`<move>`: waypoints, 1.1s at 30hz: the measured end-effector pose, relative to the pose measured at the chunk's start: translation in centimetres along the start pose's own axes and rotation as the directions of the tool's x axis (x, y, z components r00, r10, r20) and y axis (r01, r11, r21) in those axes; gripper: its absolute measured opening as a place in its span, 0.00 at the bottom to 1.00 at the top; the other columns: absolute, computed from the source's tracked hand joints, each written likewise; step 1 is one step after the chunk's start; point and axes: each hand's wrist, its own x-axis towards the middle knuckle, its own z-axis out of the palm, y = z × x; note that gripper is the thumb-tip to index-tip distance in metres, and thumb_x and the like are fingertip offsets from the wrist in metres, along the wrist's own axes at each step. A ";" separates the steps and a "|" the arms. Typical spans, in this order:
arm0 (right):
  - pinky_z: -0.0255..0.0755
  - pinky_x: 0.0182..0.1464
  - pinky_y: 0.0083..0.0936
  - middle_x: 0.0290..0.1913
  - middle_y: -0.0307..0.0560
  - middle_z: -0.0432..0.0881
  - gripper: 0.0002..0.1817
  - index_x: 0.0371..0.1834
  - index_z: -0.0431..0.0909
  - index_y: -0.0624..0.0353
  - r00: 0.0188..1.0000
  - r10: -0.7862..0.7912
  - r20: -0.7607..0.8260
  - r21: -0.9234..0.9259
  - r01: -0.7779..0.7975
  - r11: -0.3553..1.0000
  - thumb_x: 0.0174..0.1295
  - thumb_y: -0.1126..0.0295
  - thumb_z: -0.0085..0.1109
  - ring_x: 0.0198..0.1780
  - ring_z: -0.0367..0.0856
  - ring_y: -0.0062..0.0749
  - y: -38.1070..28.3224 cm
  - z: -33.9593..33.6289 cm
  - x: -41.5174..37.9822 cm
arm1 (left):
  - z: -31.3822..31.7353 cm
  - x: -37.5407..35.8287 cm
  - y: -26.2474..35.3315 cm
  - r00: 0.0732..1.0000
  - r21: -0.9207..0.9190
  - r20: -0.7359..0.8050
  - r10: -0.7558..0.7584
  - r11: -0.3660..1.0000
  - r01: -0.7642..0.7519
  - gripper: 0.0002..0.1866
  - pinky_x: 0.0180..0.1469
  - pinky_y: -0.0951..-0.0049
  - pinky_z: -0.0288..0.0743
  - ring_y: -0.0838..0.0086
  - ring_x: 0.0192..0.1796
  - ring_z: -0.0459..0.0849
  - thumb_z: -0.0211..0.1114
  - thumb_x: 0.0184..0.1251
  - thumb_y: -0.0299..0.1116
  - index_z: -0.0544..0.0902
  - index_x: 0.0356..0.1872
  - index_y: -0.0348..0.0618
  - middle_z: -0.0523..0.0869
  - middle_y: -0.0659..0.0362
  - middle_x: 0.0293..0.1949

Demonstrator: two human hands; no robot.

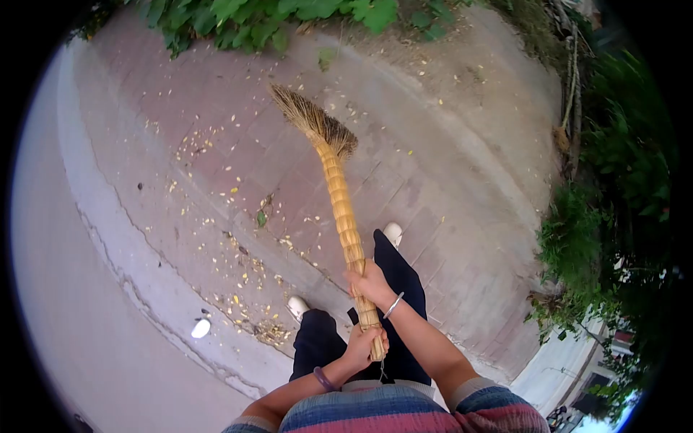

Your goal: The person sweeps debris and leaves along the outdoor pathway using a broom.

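A straw broom (343, 209) with a thick, bound yellow handle stretches forward from my body, its dark bristles angled toward the upper left over the paving. Near the handle's end, my left hand (364, 346) is wrapped round it, with a purple bangle on the wrist. Higher up, my right hand (370, 281) grips the same handle; a silver bangle circles that wrist. Small yellow leaves (234, 299) lie scattered on the ground to the left of the broom. Whether the bristles touch the ground I cannot tell.
A pale curb (119, 249) curves along the left, with a white object (201, 328) on it. Green plants (253, 18) border the top, and bushes (570, 231) stand at the right. My white shoes (297, 307) are on the paving (390, 187).
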 end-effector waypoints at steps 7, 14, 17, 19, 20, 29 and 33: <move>0.67 0.18 0.23 0.17 0.44 0.72 0.10 0.26 0.70 0.62 0.939 0.283 -0.193 0.440 -0.175 0.881 0.56 0.66 0.55 0.15 0.72 0.28 7.3 -5.0 4.0 | -2.8 6.6 1.4 0.961 0.260 -0.029 -0.274 0.926 0.272 0.08 0.17 0.74 0.72 0.73 0.18 0.77 0.56 0.54 0.30 0.70 0.32 0.37 0.76 0.57 0.21; 0.67 0.18 0.23 0.17 0.43 0.73 0.09 0.24 0.71 0.64 0.966 0.229 -0.121 0.272 -0.189 0.944 0.53 0.68 0.55 0.17 0.73 0.28 9.2 -2.3 12.6 | -5.9 10.7 5.4 0.983 0.094 -0.119 -0.138 0.984 0.149 0.06 0.17 0.76 0.72 0.73 0.16 0.76 0.57 0.52 0.28 0.72 0.28 0.36 0.76 0.58 0.19; 0.66 0.17 0.23 0.17 0.42 0.73 0.09 0.23 0.71 0.63 0.990 0.144 0.002 0.176 -0.142 0.974 0.53 0.68 0.55 0.15 0.73 0.27 5.7 -1.3 10.2 | -4.9 9.3 2.7 0.977 0.116 -0.196 -0.083 0.987 0.107 0.05 0.17 0.76 0.72 0.72 0.17 0.76 0.56 0.51 0.27 0.72 0.27 0.36 0.76 0.57 0.19; 0.65 0.15 0.23 0.16 0.42 0.73 0.09 0.22 0.71 0.63 0.998 0.059 0.013 0.102 -0.060 0.993 0.53 0.69 0.55 0.14 0.73 0.26 5.3 -1.9 11.2 | -3.5 10.1 2.1 0.989 0.033 -0.133 -0.062 0.997 0.066 0.08 0.19 0.72 0.74 0.71 0.18 0.77 0.55 0.53 0.24 0.68 0.34 0.39 0.75 0.58 0.21; 0.65 0.15 0.22 0.15 0.42 0.73 0.09 0.22 0.71 0.62 1.000 0.020 -0.001 0.054 -0.020 0.998 0.53 0.69 0.55 0.14 0.73 0.26 5.2 -2.6 12.1 | -3.4 11.0 2.5 0.991 0.014 -0.104 -0.079 0.997 0.081 0.08 0.19 0.73 0.73 0.72 0.18 0.77 0.55 0.53 0.25 0.68 0.34 0.39 0.75 0.58 0.21; 0.68 0.18 0.25 0.16 0.43 0.73 0.11 0.23 0.70 0.64 0.995 0.101 0.023 -0.207 -0.094 0.974 0.52 0.67 0.56 0.16 0.74 0.26 3.0 2.6 20.0 | -7.5 14.8 9.1 0.996 -0.290 -0.073 0.054 0.954 -0.073 0.06 0.18 0.76 0.71 0.73 0.17 0.75 0.56 0.54 0.30 0.72 0.31 0.40 0.76 0.59 0.20; 0.68 0.18 0.24 0.16 0.42 0.72 0.11 0.27 0.69 0.65 0.949 0.085 0.305 -0.066 -0.068 0.995 0.53 0.67 0.56 0.17 0.74 0.27 3.8 5.2 14.5 | -4.3 9.3 5.0 0.958 -0.255 -0.237 0.163 0.941 -0.223 0.05 0.19 0.74 0.72 0.73 0.17 0.76 0.55 0.52 0.26 0.72 0.30 0.38 0.76 0.58 0.20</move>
